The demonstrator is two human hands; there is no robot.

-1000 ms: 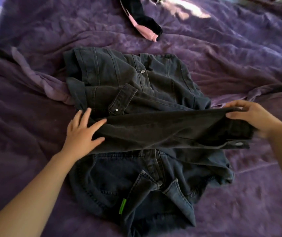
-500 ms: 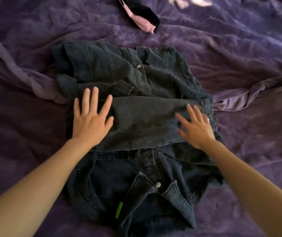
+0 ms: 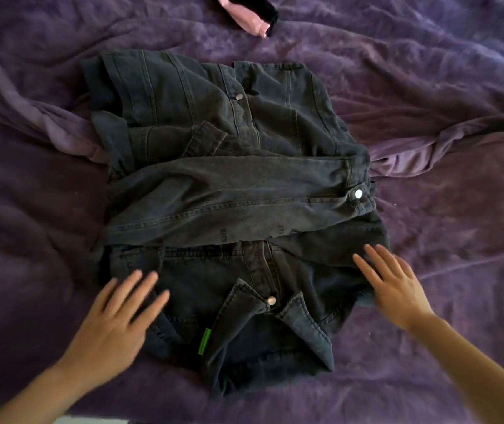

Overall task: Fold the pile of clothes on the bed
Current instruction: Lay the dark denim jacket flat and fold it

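a dark denim jacket [image 3: 238, 191] lies spread on the purple blanket [image 3: 458, 71] in the middle of the bed, with its collar [image 3: 275, 319] toward the near edge and its hem toward the far side. one sleeve [image 3: 229, 200] is folded across the body from left to right. its cuff [image 3: 348, 179] ends at the jacket's right edge, with a silver snap [image 3: 358, 194] showing. a second cuff [image 3: 204, 139] peeks out just beyond that sleeve, partly tucked under it. a collar snap [image 3: 271, 299] sits where the collar points meet. a small green tag [image 3: 203, 341] shows on the near left part, just beside the collar.

the left hand [image 3: 116, 316] is at the jacket's near left corner, fingers straight and spread, gripping nothing. it is blurred, so i cannot tell whether it presses the denim or hovers just over it. the right hand [image 3: 394, 289] is at the near right edge, fingers straight and slightly fanned. its fingertips lie on the denim just on the near side of the folded sleeve, and it holds nothing. the two hands are well apart, with the collar between them.

a pale purple sheet [image 3: 55, 120] lies in crumpled folds beside the jacket on the left and again on the right. at the far edge, well apart from the jacket, lies a pink and black garment [image 3: 253, 19], cut off by the frame.
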